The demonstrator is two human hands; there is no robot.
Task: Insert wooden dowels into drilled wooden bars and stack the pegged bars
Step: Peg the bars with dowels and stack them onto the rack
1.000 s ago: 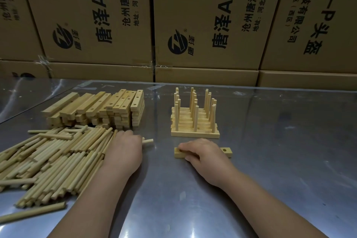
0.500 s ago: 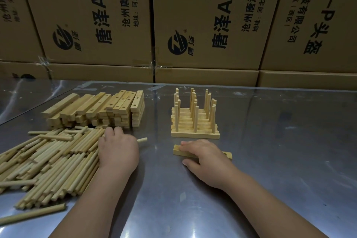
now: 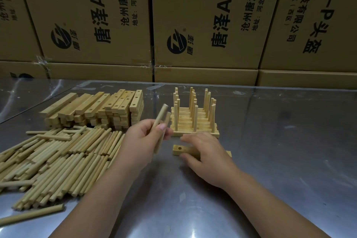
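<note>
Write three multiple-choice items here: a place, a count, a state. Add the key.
1. The loose dowel pile lies: A left of the left hand; B right of the drilled bar; C on the pegged stack.
2. Dowels standing in the pegged stack's front bar: A one; B three; C six.
3. The left hand's dowels are: A flat on the table; B seated in the drilled bar; C held raised.
Key: A, the pile fills the table's left; B, three uprights stand in front; C, the hand grips them clear of the table.
</note>
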